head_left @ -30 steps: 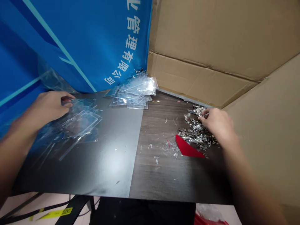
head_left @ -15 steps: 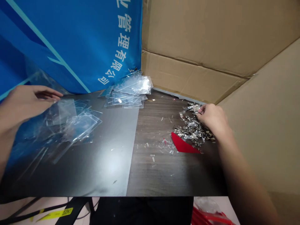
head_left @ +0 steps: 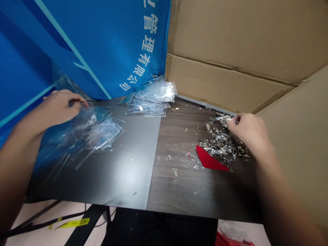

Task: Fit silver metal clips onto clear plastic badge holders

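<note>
Step in hand, as I judge: each hand working at its own heap on bench (head_left: 123, 181). Left hand (head_left: 57, 109), left in frame, beside clear flat pieces (head_left: 106, 131); fingers bent, but whether grasping one, cannot tell. Right hand (head_left: 249, 131), right in frame, at small shiny pieces (head_left: 220, 140); fingers curled, grip hidden, cannot tell. Next move seems to call for fine pinch, heap being jumbled. Blue banner (head_left: 115, 44), upper left: white "管理有限公司", character above cut by frame. Yellow tag (head_left: 74, 223), lower left: unreadable.
</note>
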Demonstrator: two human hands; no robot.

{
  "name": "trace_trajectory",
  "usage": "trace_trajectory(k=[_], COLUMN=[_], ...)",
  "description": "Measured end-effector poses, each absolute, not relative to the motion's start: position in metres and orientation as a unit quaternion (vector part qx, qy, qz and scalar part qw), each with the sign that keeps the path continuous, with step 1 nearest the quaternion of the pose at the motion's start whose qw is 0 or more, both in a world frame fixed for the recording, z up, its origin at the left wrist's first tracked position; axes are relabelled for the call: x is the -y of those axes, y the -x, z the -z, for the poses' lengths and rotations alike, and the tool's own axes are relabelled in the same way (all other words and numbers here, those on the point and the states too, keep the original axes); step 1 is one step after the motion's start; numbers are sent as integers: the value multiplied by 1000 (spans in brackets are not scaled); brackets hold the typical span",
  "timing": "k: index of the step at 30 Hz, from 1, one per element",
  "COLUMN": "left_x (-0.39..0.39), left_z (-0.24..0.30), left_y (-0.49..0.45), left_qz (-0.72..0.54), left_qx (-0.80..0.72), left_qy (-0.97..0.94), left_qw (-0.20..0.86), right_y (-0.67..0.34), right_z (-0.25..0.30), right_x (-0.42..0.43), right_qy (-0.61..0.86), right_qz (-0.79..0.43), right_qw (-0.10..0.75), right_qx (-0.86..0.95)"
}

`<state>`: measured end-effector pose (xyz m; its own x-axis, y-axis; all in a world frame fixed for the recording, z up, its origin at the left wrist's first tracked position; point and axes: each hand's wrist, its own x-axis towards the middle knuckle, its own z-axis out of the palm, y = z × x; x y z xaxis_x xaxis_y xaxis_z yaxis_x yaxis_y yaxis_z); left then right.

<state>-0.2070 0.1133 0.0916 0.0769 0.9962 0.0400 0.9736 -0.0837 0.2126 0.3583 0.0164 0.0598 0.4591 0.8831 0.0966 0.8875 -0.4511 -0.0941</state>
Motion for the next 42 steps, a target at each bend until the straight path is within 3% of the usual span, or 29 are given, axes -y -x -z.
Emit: trace_trajectory(k=[6, 9, 12, 16, 20, 24, 28, 32, 35, 42], left_x=[-90, -74, -58, -38, -28, -28, -22, -1, 17, 24], left_z=[-115, -125, -120, -85, -43, -9, 3, -1, 1, 4], left_y=[183, 159, 122, 58, 11, -5, -6, -6, -9, -12], left_qz=[-103, -170, -301, -410, -429, -419, -469, -545, -457, -337], left_qx=[-678, -671, -616, -395, -251, -207, -276, -377, -386, -372], left_qy=[-728, -721, -717, -647, -607, -620, -575, -597, -729, -740], left_qw=[-22, -23, 128, 507, 621, 630, 610, 452, 333, 448], right_y=[-354, -349, -334, -293, -249, -225, -221, -220, -216, -216], right_z=[-61, -59, -58, -50, -37, -22, -11, -9, -12, -15], right_x=[-14, -14, -13, -1, 20, 32, 31, 34, 39, 47], right_qy=[837, 819, 782, 658, 500, 439, 450, 491, 466, 439], right_qz=[24, 36, 1, -208, -495, -583, -561, -505, -504, -461], right_qw=[90, 155, 265, 403, 411, 372, 385, 418, 429, 402], right_qx=[539, 551, 564, 602, 579, 574, 578, 574, 588, 658])
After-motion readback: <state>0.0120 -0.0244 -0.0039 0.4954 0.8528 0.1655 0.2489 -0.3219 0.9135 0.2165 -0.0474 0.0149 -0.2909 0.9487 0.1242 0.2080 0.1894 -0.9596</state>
